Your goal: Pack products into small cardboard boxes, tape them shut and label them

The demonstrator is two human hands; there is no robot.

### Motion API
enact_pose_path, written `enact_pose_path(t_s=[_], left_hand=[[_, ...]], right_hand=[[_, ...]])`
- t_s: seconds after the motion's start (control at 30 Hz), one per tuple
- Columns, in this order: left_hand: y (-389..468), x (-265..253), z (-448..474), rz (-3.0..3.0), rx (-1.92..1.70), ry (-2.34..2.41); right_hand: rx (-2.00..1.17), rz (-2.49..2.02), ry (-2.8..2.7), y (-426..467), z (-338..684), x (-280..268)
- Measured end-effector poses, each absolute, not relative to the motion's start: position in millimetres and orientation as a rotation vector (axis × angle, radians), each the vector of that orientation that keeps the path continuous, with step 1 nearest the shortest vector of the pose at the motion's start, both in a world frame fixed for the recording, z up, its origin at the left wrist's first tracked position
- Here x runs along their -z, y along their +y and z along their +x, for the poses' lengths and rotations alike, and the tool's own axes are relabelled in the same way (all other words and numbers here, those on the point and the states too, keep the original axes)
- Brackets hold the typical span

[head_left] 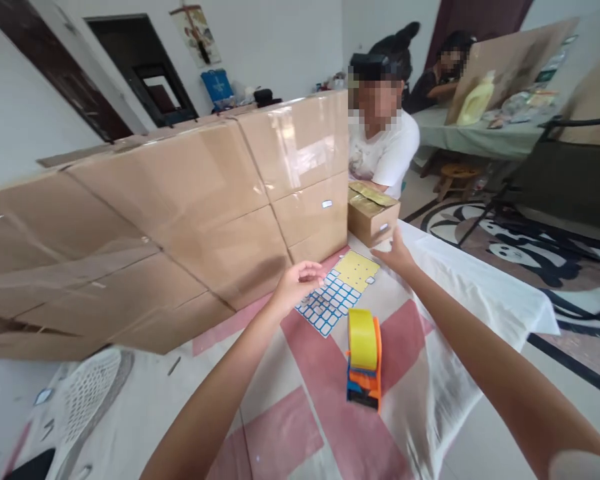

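Note:
My left hand (pixel 300 285) hovers over the lower part of a label sheet (pixel 330 308), its fingers curled in toward the thumb. Whether a small thing sits between those fingertips is too small to tell. White blue-edged labels fill that part of the sheet; the far part is bare yellow backing. My right hand (pixel 397 253) is at the near corner of a small cardboard box (pixel 367 220), thumb and fingers apart. That box has tape on top and a white label on its side. Closer to me lies an orange and blue tape dispenser (pixel 364 360) with a yellow roll.
Stacked taped cartons (pixel 190 213) form a wall along the left. Across the table sits a person in a white shirt (pixel 387 150), partly behind the cartons; another person is farther back. A white racket-like mesh item (pixel 90 393) lies at lower left. The table's edge (pixel 480 380) drops at right.

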State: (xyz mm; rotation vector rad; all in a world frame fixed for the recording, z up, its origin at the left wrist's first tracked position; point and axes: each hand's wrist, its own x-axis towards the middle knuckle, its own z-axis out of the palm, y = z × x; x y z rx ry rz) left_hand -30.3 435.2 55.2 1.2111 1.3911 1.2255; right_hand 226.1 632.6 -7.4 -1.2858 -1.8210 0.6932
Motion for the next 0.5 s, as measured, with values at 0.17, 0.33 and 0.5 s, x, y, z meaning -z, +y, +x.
enact_pose_path(t_s=[0.17,0.33,0.5], left_hand=[[325,-49,-85,1.108,-1.202,1.620],[218,-45,-161,0.876,-1.324,2.072],[144,-58,-263,0.666,-1.544,2.529]], right_hand=[[-0.993,-1.458,-1.688,565,277,37],[-0.741,-1.382,-1.950,531,271,-23],[-0.762,-0.775,-2.275,447,125,-113]])
